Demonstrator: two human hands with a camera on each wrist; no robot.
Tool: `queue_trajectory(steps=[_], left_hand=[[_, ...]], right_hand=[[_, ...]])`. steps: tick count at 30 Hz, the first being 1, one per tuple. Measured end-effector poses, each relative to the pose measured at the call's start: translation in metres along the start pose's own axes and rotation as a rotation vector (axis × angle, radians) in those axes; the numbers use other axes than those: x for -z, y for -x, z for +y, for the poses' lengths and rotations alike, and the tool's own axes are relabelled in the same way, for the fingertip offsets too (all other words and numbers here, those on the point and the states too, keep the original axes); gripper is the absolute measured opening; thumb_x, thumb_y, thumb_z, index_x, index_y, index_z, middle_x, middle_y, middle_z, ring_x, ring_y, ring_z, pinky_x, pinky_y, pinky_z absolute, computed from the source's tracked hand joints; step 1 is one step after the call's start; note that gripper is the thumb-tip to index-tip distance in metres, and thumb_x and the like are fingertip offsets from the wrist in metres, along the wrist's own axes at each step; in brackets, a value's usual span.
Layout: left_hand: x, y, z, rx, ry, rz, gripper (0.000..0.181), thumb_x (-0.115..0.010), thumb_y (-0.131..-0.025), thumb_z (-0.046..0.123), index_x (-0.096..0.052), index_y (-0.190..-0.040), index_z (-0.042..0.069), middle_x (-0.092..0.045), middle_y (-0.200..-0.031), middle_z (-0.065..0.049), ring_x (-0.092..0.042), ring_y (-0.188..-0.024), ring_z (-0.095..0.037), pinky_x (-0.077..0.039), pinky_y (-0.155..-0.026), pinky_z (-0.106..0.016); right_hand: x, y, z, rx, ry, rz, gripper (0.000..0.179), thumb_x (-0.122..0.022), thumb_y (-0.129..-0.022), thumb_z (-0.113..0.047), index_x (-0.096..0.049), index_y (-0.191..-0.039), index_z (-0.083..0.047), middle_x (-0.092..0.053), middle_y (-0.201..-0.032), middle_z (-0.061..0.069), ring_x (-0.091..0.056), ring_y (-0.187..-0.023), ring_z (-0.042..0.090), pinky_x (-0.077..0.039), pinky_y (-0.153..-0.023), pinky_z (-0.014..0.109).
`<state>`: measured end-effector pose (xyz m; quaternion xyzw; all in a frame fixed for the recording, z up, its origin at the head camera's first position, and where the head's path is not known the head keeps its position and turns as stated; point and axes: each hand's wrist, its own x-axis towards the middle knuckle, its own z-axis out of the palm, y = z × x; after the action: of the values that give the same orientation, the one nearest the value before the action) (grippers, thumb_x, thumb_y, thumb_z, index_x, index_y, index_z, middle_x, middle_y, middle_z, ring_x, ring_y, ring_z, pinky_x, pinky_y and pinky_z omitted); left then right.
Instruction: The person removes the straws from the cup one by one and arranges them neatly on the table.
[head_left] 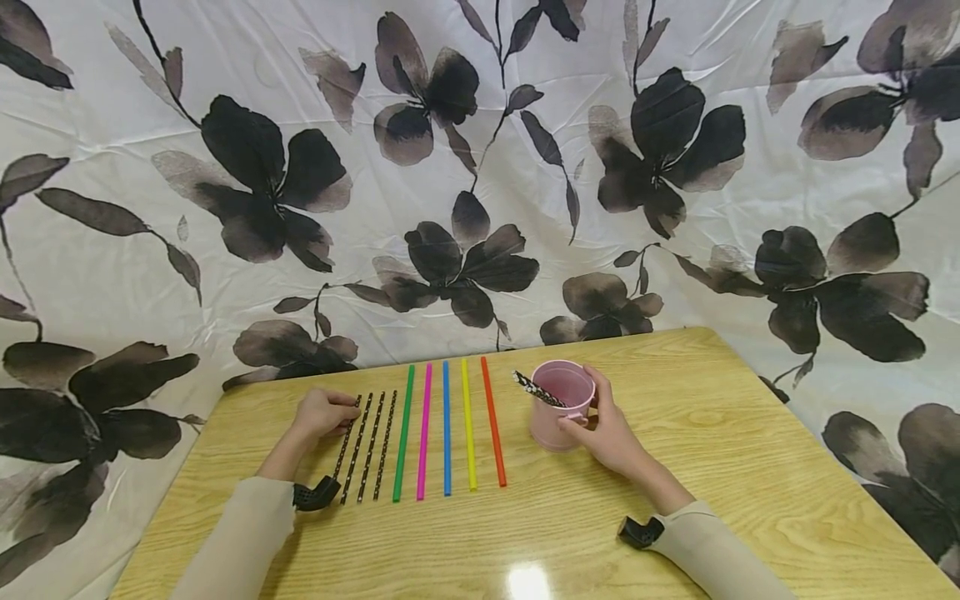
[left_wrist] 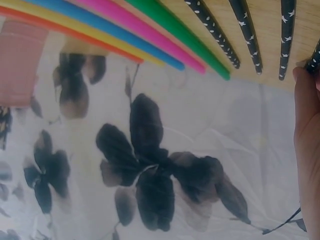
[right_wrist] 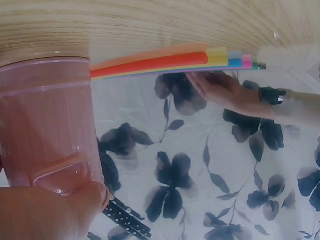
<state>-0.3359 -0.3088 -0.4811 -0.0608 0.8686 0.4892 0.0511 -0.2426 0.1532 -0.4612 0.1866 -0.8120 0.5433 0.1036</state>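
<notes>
My left hand (head_left: 324, 414) pinches the far end of the leftmost black patterned drinking straw (head_left: 344, 448), which lies along the tabletop. In the left wrist view, the thumb (left_wrist: 306, 95) meets that straw at the right edge. Three more black straws (head_left: 371, 447) with white patterns lie beside it in a row. My right hand (head_left: 617, 437) grips a pink cup (head_left: 553, 429) by its side, thumb near the small handle (right_wrist: 65, 175). Inside the upright cup, black-and-white straws (head_left: 536, 388) lean out over the left rim; how many cannot be told.
Right of the black straws lie a green straw (head_left: 403, 433), a pink straw (head_left: 424, 432), a blue straw (head_left: 447, 429), a yellow straw (head_left: 468, 425) and a red straw (head_left: 493, 422). The wooden table (head_left: 720, 433) ends at a floral cloth (head_left: 547, 242) behind.
</notes>
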Motion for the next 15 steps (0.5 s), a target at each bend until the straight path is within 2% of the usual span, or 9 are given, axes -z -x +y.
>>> queue_trajectory(steps=[6, 15], left_hand=[[-0.0007, 0.0005, 0.0004, -0.001, 0.004, -0.003, 0.034, -0.066, -0.079, 0.012, -0.059, -0.108, -0.005, -0.06, -0.084, -0.012, -0.059, -0.067, -0.018, -0.053, -0.057, -0.031], [0.001, -0.0033, -0.0033, -0.001, 0.032, -0.008, 0.036, -0.065, -0.08, 0.014, -0.058, -0.109, -0.005, -0.061, -0.087, -0.012, -0.06, -0.069, -0.017, -0.053, -0.059, -0.031]], right_hand=[[-0.0005, 0.0001, 0.0006, -0.008, -0.008, 0.005, 0.086, -0.07, -0.076, -0.017, -0.011, -0.139, -0.011, -0.041, -0.123, 0.022, -0.051, -0.097, 0.025, -0.049, -0.074, 0.028], [0.0001, 0.0011, -0.0001, -0.003, -0.003, -0.007, 0.085, -0.069, -0.078, -0.019, -0.01, -0.139, -0.014, -0.04, -0.124, 0.022, -0.05, -0.097, 0.026, -0.049, -0.074, 0.028]])
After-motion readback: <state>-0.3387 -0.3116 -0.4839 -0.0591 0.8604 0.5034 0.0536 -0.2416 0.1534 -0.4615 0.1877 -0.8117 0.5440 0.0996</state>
